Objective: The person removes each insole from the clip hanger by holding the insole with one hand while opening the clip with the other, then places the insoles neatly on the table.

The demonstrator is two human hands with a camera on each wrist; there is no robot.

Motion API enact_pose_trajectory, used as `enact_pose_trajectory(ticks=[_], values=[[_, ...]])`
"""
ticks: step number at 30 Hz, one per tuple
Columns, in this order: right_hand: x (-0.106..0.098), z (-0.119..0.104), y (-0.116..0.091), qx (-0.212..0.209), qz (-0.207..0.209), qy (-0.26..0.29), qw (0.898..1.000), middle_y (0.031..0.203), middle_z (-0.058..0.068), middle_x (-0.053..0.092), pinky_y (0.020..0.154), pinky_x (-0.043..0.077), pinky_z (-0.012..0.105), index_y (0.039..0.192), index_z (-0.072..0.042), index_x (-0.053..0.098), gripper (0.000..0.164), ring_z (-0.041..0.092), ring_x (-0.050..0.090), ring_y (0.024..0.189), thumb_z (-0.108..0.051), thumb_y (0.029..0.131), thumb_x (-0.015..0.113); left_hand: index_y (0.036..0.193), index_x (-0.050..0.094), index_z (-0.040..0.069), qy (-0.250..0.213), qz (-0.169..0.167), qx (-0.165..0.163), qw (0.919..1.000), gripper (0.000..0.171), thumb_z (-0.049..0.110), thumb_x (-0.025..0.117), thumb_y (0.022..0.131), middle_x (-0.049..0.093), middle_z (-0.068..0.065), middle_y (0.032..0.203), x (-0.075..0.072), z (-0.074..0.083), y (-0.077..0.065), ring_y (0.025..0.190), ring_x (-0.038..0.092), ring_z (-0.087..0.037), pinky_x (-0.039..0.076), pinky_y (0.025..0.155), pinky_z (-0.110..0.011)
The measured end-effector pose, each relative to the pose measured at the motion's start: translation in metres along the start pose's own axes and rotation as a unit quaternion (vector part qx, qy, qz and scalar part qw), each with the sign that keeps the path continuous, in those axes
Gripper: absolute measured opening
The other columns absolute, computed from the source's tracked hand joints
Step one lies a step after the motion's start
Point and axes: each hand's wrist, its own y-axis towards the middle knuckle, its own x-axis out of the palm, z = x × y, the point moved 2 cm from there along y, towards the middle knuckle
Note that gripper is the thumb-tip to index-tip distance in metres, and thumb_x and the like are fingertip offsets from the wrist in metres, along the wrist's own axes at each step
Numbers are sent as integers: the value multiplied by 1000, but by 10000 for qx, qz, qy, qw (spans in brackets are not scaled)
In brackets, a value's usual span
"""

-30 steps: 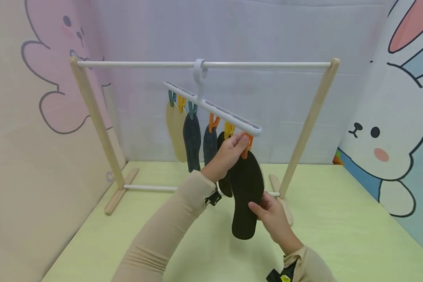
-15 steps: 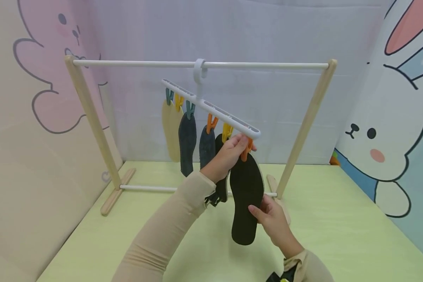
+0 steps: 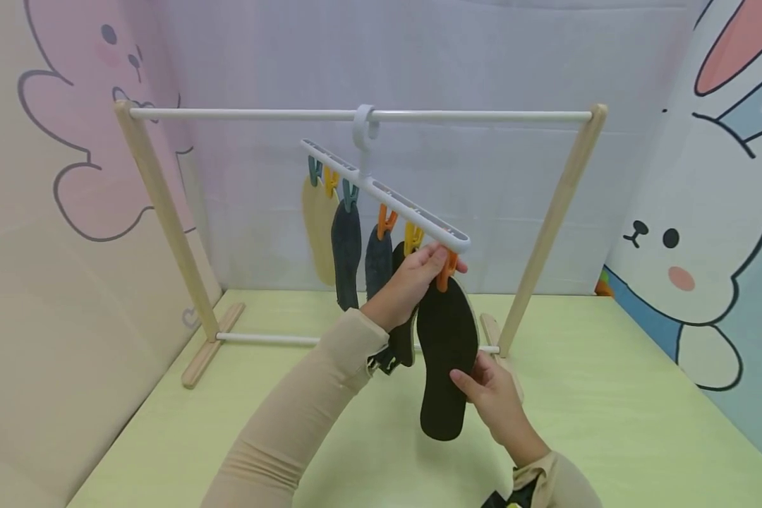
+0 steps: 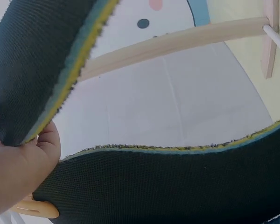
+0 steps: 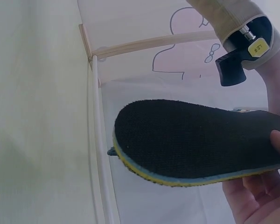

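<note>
A black-faced insole (image 3: 446,353) with a blue and yellow edge hangs lowest at the near end of a white clip hanger (image 3: 413,212). My left hand (image 3: 408,282) grips the orange clip (image 3: 446,271) at its top, thumb in front and a fingertip showing beyond the clip. My right hand (image 3: 492,391) pinches the insole's right edge about halfway down, its thumb on the black face. In the right wrist view the insole (image 5: 191,140) lies across the picture. Just beyond the left hand, another black insole (image 4: 177,186) hangs from a yellow clip (image 4: 37,208).
A wooden rack with a white top rod (image 3: 248,113) carries the hanger by its hook (image 3: 363,127). Dark blue insoles (image 3: 346,247) and a tan insole (image 3: 319,229) hang farther along. The rack stands on a pale green table (image 3: 609,423) between printed walls.
The hanger swung slightly left, then back right, its clipped insoles moving with it. Both hands keep their hold, and the near insole sits slightly lower than a second ago.
</note>
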Motion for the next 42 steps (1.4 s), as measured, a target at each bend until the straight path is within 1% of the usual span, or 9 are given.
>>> enact_pose_trajectory(ticks=[4, 5, 8, 13, 18, 23, 29, 35, 42], values=[[-1, 0, 0, -16, -19, 27, 10000, 88, 15, 64, 63, 53, 25, 112, 15, 53, 24, 7, 63, 73, 13, 89, 57, 142, 41, 1, -67, 136, -92, 9998, 40, 16, 32, 106, 57, -23, 116, 1, 0, 0, 113, 46, -24, 34, 90, -28], [-1, 0, 0, -13, -20, 28, 10000, 88, 15, 65, 63, 54, 25, 112, 15, 53, 24, 7, 63, 73, 13, 89, 57, 141, 43, 1, -57, 192, -118, 9997, 40, 16, 33, 106, 57, -24, 117, 2, 1, 0, 113, 47, -22, 35, 91, -28], [-1, -1, 0, 1, 2, 30, 10000, 89, 16, 65, 64, 54, 25, 113, 15, 53, 25, 7, 63, 73, 13, 89, 57, 138, 47, -1, -5, 345, -189, 9992, 38, 16, 35, 106, 58, -25, 119, 4, 3, 0, 118, 48, -24, 36, 93, -29], [-1, 0, 0, 32, -26, 78, 10000, 90, 16, 65, 64, 54, 26, 114, 15, 53, 26, 7, 63, 74, 12, 89, 57, 135, 51, -1, 102, 541, -281, 9981, 37, 16, 38, 105, 61, -22, 118, 6, 3, 0, 116, 50, -22, 36, 97, -32], [0, 2, 0, 7, -84, 141, 9999, 90, 15, 64, 64, 54, 26, 115, 15, 52, 26, 7, 63, 74, 12, 89, 56, 135, 51, -1, -17, 624, -333, 9975, 37, 17, 39, 105, 61, -21, 120, 7, 4, -2, 117, 49, -20, 34, 100, -35], [0, 1, 0, -87, -104, 141, 9998, 89, 14, 64, 64, 54, 25, 115, 15, 52, 26, 7, 63, 74, 12, 89, 57, 135, 52, 0, -26, 634, -340, 9974, 37, 18, 39, 105, 61, -19, 121, 8, 8, -5, 119, 49, -19, 32, 104, -39], [0, 1, 0, -184, -130, 146, 9996, 88, 12, 64, 64, 53, 25, 115, 15, 52, 26, 7, 63, 74, 11, 89, 57, 134, 53, -1, -26, 573, -331, 9978, 37, 18, 39, 105, 61, -18, 121, 10, 11, -7, 117, 49, -17, 33, 101, -36], [0, 3, -1, -274, -137, 144, 9994, 89, 10, 63, 65, 54, 25, 115, 16, 52, 27, 6, 63, 76, 12, 89, 57, 135, 52, 0, -38, 468, -284, 9985, 37, 18, 40, 105, 61, -18, 122, 12, 12, -8, 119, 48, -16, 32, 102, -37], [0, 2, -2, -290, -142, 170, 9993, 91, 12, 64, 66, 54, 25, 117, 16, 51, 28, 6, 63, 77, 12, 89, 57, 135, 52, 0, -50, 500, -318, 9982, 37, 17, 41, 104, 61, -18, 122, 12, 12, -8, 120, 48, -17, 32, 102, -38]])
